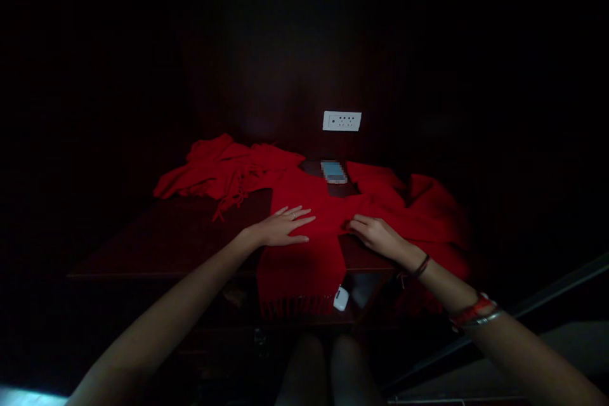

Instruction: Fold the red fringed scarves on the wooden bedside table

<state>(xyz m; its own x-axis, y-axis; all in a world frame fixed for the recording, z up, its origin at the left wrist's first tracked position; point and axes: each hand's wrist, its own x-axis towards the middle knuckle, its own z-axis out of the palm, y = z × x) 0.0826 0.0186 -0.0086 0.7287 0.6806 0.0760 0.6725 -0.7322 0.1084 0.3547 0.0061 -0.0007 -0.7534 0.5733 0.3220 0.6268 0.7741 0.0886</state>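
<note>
A red fringed scarf (304, 266) lies across the dark tabletop, its tasselled end hanging over the front edge. Flat on this scarf rests my left hand (283, 227), fingers spread, a ring on one finger. To its right, my right hand (373, 235) has its fingers closed on the scarf's edge, pinching the cloth. More red cloth (423, 209) spreads to the right and drops over the table's edge. At the back left sits a crumpled heap of red cloth (228, 165) with tassels. Whether all the red cloth is one piece, I cannot tell.
A phone with a blurred screen (333, 171) lies at the back of the dark table (166, 235). Above it, a white socket panel (341, 120) is on the wall. Below the front edge, a small white object (341, 299) shows beside the fringe. The surroundings are very dark.
</note>
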